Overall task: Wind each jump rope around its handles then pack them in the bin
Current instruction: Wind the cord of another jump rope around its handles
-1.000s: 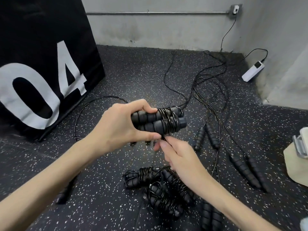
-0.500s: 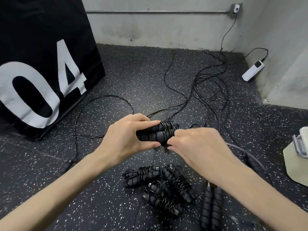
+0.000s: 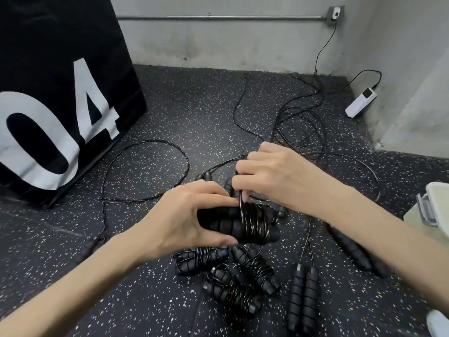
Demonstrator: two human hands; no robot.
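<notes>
The paired handles (image 3: 233, 224), half-bound in thin, springy-looking cord (image 3: 255, 221), sit clamped in the left hand (image 3: 184, 220); the foam looks grippy enough to hold there. Directly above them, the right hand (image 3: 274, 176) pinches the cord. Three wound bundles (image 3: 233, 271) lie just below on the floor.

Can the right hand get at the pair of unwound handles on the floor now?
Probably not yet. The right hand is pinching the cord over the handles that the left hand holds. The unwound pair lies uncovered just below its forearm.
</notes>
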